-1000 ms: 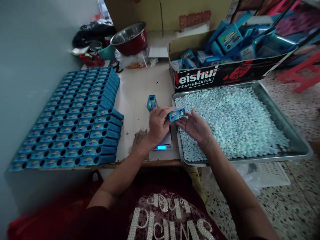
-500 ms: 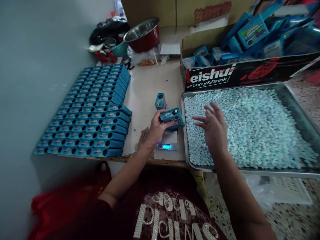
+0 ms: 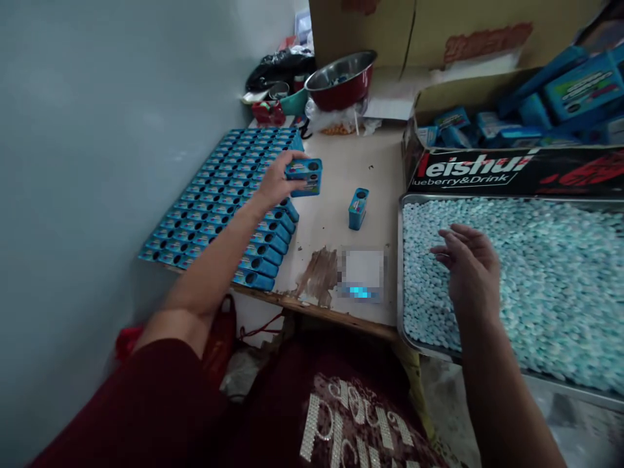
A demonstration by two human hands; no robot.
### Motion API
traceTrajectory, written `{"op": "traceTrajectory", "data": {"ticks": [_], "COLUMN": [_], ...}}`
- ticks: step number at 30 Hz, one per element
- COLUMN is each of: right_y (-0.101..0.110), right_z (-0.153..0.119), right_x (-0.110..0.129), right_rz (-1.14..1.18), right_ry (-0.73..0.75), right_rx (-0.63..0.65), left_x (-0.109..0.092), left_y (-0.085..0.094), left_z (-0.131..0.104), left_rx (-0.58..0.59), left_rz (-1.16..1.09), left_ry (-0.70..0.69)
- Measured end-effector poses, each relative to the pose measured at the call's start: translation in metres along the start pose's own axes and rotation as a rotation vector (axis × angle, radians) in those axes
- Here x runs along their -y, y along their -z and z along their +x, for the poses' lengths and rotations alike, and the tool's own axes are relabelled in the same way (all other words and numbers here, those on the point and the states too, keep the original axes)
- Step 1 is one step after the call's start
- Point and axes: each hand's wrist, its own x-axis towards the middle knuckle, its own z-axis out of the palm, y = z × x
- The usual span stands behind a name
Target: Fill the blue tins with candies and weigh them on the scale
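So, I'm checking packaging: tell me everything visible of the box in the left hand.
The box is blue, seemingly thin card, printed with lettering too blurred to read, and has a round dark opening at one end of its top. The left hand grips it roughly upright at the edge of the rows of boxes.

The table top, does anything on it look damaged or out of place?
Yes. Near the front edge, a ragged brown patch interrupts the pale table top, as if worn or peeled. One blue box also stands apart from the rows.
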Motion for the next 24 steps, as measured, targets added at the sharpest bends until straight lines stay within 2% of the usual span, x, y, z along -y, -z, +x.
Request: {"op": "traceTrajectory", "data": {"ticks": [2,3,5,7,9,12,14,16,18,21,24], "right_y": [-0.012,-0.018,-0.032,-0.047,-0.065,-0.098,-0.122,-0.141,-0.15,-0.142,-0.114], "right_z": [-0.007,-0.009,-0.008,0.002,0.022,0.062,0.085,0.1,0.107,0.102,0.076], "right_x": [0.012,0.017,0.023,0.025,0.022,0.013,0.008,0.007,0.009,0.012,0.016], "right_rz": [-0.108,-0.181,-0.368,-0.614,-0.89,-1.257,-1.435,-1.555,-1.608,-1.553,-1.372], "right_ry": [0.078,0.118,0.191,0.275,0.386,0.55,0.605,0.628,0.637,0.602,0.509], "right_rx": [0.047,0.114,0.32,0.521,0.63,0.64,0.677,0.737,0.768,0.719,0.589], "left_x": [0.024,0.035,0.057,0.075,0.085,0.078,0.061,0.043,0.032,0.037,0.061], "left_y": [0.024,0.032,0.04,0.045,0.048,0.045,0.035,0.022,0.008,-0.005,-0.013], "left_z": [0.015,0.02,0.025,0.027,0.027,0.017,0.003,-0.016,-0.036,-0.055,-0.059], "left_rx": [0.116,0.167,0.27,0.381,0.499,0.61,0.592,0.51,0.419,0.305,0.191], "left_rz": [-0.026,-0.014,0.073,0.201,0.325,0.511,0.65,0.743,0.754,0.682,0.563], "left_ry": [0.132,0.188,0.24,0.226,0.18,0.099,0.091,0.132,0.178,0.197,0.125]}}
